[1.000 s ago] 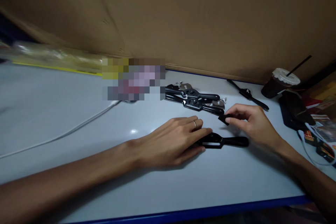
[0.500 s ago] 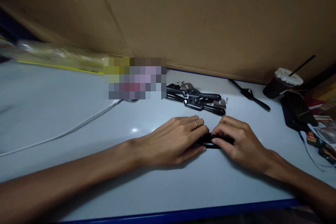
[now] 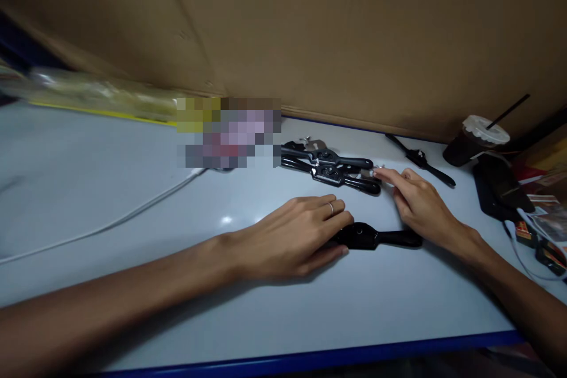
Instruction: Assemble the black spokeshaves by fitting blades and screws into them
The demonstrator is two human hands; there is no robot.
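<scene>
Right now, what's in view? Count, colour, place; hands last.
table: 1, pale, blue-edged, foreground
cardboard panel: 1, brown, behind table
front tool: 1, black, on table
tool pile: 1, black, behind front tool; tools overlap, uncounted
metal pieces: several, brown and silver, in pile
lone tool: 1, black, right of pile
lidded cup with straw: 1, dark, rear right
dark block: 1, black, before cup
cables: 2+, white, left and right
packets: several, mixed colours, right edge
wrapped roll: 1, yellowish, rear left
pixelated patch: 1, mixed colours, rear centre; contents hidden
ring: 1, silver, on left hand
left hand: 1, fingers on front tool
right hand: 1, fingers at pile's right end
</scene>
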